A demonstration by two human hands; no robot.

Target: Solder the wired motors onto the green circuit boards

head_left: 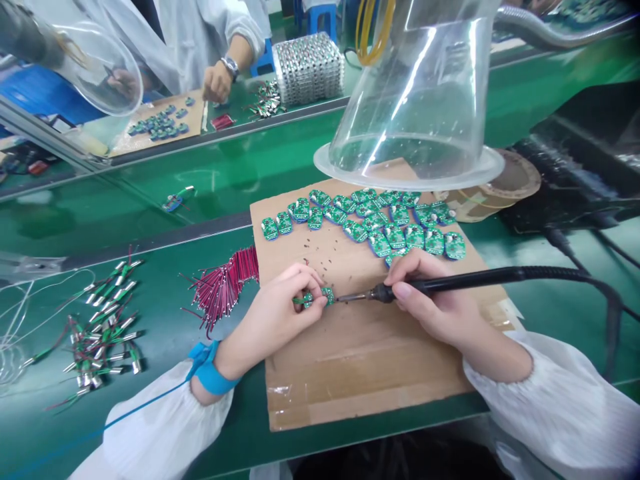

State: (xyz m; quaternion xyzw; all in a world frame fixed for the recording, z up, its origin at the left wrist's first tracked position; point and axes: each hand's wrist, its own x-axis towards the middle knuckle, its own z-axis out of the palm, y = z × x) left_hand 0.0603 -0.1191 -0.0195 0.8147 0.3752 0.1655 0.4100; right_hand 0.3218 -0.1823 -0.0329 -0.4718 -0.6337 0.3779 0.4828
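My left hand (283,310), with a blue strap at its wrist, is closed on a small green circuit board (327,295) above the cardboard sheet (340,367). Part of the board is hidden by the fingers. In my right hand (430,300) is a black soldering iron (383,292), held like a pen, its tip at the board's right edge; I cannot tell if they touch. Several more green boards (375,221) lie on the far half of the cardboard. Beside its left edge is a bundle of short red wires (220,287).
A clear fume hood (410,113) hangs over the far boards, close to a round brown container (500,183). Loose metal-ended parts with green wires (103,333) lie at left. Across a low green divider (240,173), a person in white works with similar boards (163,123).
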